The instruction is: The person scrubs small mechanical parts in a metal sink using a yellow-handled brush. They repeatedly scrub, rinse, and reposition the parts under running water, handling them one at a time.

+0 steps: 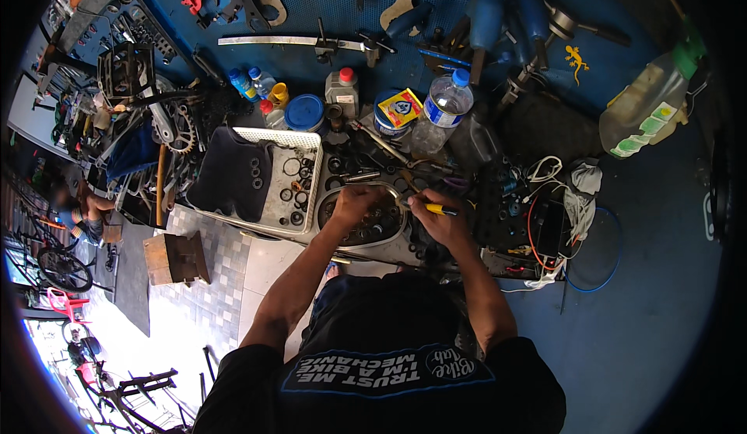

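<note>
Holding a yellow tool [441, 210], the right hand [445, 224] partly hides it.

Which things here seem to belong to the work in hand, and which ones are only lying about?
Seem part of the job:
yellow tool in the right hand
oval tray below the left hand
small parts in it

Apparently just lying about:
large blue-capped bottle
blue-lidded tub
cardboard box

Yellow tool [436, 209] in right hand [443, 225] — left hand [356, 203] (bare) nearby
</note>
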Motion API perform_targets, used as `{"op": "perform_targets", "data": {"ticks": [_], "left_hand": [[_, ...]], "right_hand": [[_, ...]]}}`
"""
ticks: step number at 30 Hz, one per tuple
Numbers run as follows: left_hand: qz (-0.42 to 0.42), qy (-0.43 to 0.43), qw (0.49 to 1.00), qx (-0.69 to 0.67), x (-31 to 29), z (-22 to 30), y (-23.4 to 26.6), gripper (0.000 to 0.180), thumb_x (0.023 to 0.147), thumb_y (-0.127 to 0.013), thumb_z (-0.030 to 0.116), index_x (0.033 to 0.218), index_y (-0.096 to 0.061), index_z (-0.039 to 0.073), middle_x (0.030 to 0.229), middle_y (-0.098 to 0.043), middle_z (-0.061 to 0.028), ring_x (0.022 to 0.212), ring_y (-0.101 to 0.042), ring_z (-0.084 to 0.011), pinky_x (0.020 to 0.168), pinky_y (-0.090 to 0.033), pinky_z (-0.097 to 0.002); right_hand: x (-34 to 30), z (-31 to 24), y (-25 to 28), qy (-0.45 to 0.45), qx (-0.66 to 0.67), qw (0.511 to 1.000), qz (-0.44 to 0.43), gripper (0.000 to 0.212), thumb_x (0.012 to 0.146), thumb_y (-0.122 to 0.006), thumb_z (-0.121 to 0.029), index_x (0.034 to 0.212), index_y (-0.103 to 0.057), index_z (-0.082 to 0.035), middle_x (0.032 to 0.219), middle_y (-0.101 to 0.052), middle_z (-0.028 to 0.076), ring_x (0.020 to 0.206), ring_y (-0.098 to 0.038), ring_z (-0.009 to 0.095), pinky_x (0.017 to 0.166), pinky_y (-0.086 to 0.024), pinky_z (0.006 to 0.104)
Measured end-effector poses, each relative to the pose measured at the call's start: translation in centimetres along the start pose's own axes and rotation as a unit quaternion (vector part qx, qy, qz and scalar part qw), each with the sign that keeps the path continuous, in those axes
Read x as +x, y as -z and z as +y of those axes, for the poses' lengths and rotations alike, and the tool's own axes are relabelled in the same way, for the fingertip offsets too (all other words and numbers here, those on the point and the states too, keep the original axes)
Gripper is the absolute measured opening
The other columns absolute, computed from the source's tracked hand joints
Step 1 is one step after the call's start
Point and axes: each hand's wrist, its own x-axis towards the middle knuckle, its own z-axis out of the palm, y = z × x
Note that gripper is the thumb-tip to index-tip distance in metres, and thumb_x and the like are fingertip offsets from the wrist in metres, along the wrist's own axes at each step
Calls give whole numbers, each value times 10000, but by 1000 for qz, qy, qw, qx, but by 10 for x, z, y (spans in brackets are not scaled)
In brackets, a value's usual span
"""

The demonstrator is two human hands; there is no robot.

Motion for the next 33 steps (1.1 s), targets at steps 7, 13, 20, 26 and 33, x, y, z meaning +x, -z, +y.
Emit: {"op": "perform_targets", "data": {"ticks": [7,13,20,26,33], "left_hand": [[-25,42,992,-113,-10,-10,8,280,934,-811,220,1101,-794,-4,860,-699,-14,623,-616,-105,537,-480,-278],[-95,103,978,-152,-19,-1,20,341,926,-762,133,1235,-735,-8,991,-740,-68,817,-696,-144,643,-571,-296],[-68,97,990,-79,-21,0,19,406,894,-826,206,1241,-749,8,927,-737,-67,728,-685,-149,651,-570,-308],[-71,5,997,28,-30,53,23,333,876,-870,216,1119,-788,3,886,-752,-54,745,-697,-147,696,-568,-337],[78,-342,900,260,-105,186,30,312,926,-849,250,1087,-733,8,873,-767,-128,785,-739,-283,768,-594,-421]], "right_hand": [[2,4,1,1,4,1000,8,352,1058,-736,-389,1027,-754,-40,790,-724,54,718,-678,138,669,-527,319],[4,0,3,-17,3,1000,11,363,1059,-728,-403,1034,-758,-41,803,-740,57,739,-704,148,681,-537,318],[7,-9,3,2,6,1000,2,359,1058,-728,-398,1046,-757,-41,813,-744,64,752,-708,154,693,-541,322],[4,2,4,-17,11,1000,9,331,1053,-744,-378,1049,-761,-48,803,-734,36,738,-680,114,679,-529,302],[-3,7,4,-14,65,997,43,271,1035,-785,-311,1039,-765,-42,784,-724,12,724,-659,84,663,-520,277]]}}
